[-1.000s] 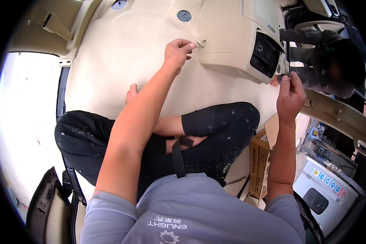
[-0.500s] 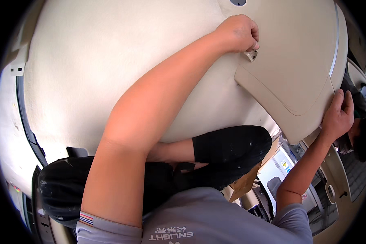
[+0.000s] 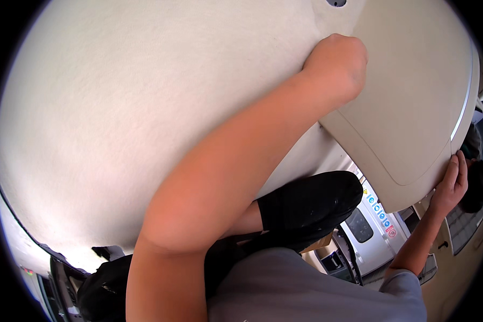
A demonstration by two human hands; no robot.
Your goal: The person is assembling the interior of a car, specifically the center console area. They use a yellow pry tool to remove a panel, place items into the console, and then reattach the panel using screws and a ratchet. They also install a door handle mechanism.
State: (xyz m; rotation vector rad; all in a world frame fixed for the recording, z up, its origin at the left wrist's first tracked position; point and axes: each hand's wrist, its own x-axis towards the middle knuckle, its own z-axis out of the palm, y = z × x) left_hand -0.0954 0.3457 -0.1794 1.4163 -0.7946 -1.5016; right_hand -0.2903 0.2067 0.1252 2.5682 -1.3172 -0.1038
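Note:
A smooth beige trim panel with a grooved border and a bright strip along its far right edge lies at the right, against a large cream fabric-like surface. My left hand is closed in a fist over the panel's left side, its back turned to me. Whatever its fingers grip is hidden beneath the hand. Out at the right edge, my right hand holds the panel's lower right rim, fingers along the border by the bright strip's end.
A dark oval opening shows at the top. My bent leg in black trousers is below the cream surface. Beyond the panel's lower corner stands a white unit with round labels. Another person's dark head is at the far right.
The view has shifted, and my left hand has turned over, now covering the small beige fitting it was pinching. My right hand stays on the panel's edge, slightly lower in view.

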